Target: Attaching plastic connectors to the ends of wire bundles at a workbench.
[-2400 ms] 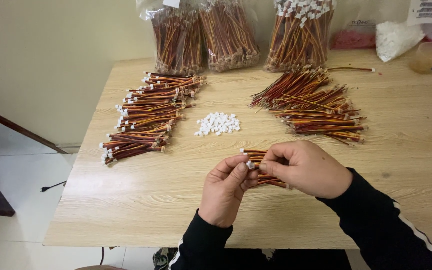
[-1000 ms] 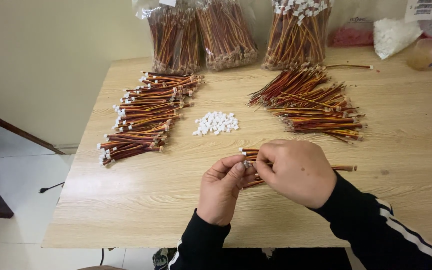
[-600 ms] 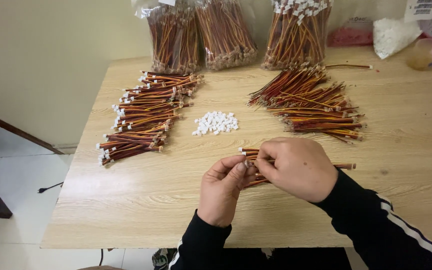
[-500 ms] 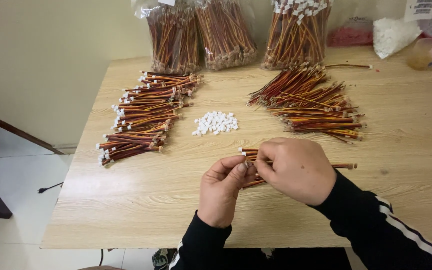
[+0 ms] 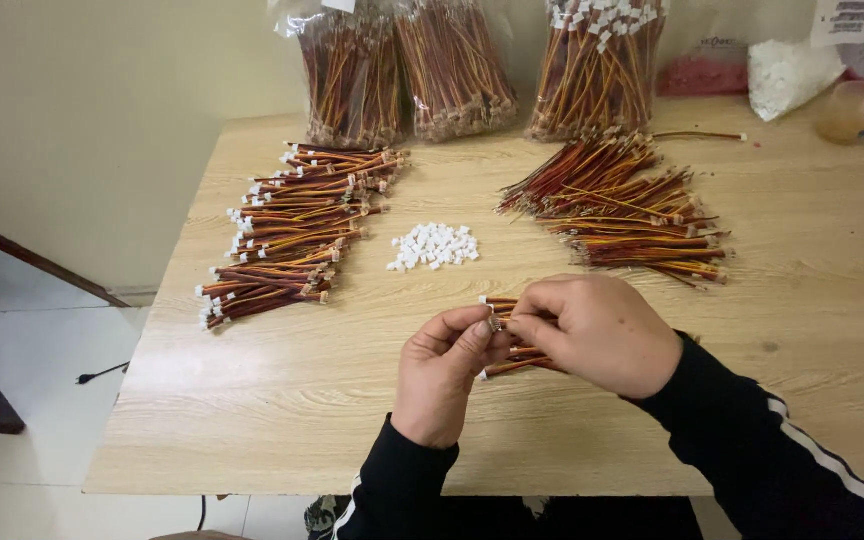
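Wire bundle (image 5: 512, 355) between both hands (image 5: 542, 345)

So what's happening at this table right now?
A person's left hand and right hand meet over a pale wooden table, pinching a small bunch of red-and-yellow wire leads. A little heap of white plastic connectors lies ahead, with a pile of wires on either side.

Both hands (image 5: 542, 345) on wire bundle (image 5: 514, 356), perhaps.
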